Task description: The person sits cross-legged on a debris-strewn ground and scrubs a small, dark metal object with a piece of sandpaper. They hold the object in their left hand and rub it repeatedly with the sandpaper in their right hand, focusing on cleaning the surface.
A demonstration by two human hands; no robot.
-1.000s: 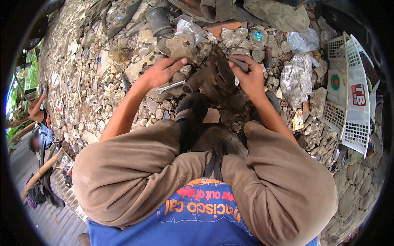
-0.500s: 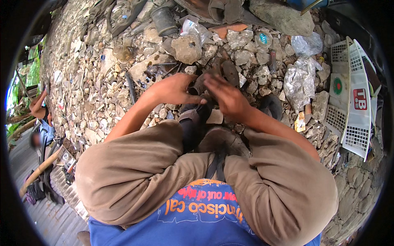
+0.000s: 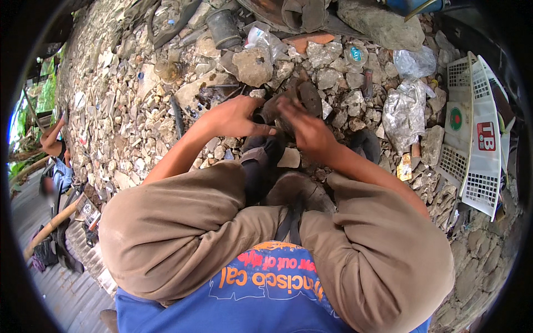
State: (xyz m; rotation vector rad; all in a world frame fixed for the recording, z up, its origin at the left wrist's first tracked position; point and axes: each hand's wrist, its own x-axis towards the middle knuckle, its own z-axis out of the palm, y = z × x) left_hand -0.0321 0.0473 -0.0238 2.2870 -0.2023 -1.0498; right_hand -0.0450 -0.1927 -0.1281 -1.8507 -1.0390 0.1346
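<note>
Between my hands, just above the ground, is a dark brown, rusty-looking rounded part point(image 3: 270, 113); its exact kind cannot be made out. My left hand point(image 3: 236, 117) curves around its left side, thumb stretched along the near side and the other fingers partly hidden. From the right, my right hand point(image 3: 308, 131) reaches over it, its fingertips at the part's upper right and smeared by motion. Beyond that hand rises another dark brown curved piece point(image 3: 310, 99). Under my hands a dark shoe point(image 3: 261, 158) with a strap shows between my knees.
Broken stones cover the ground. A flat stone with a dark oily stain point(image 3: 206, 95) lies to the left, a dark can point(image 3: 223, 29) farther off. On the right are a crumpled silvery bag point(image 3: 404, 114) and a white plastic crate point(image 3: 482, 139). Another person point(image 3: 58, 166) is at far left.
My right hand's fingers have shifted slightly over the brown part, blurred in both frames. My left hand keeps nearly the same place, and the view has tilted a little.
</note>
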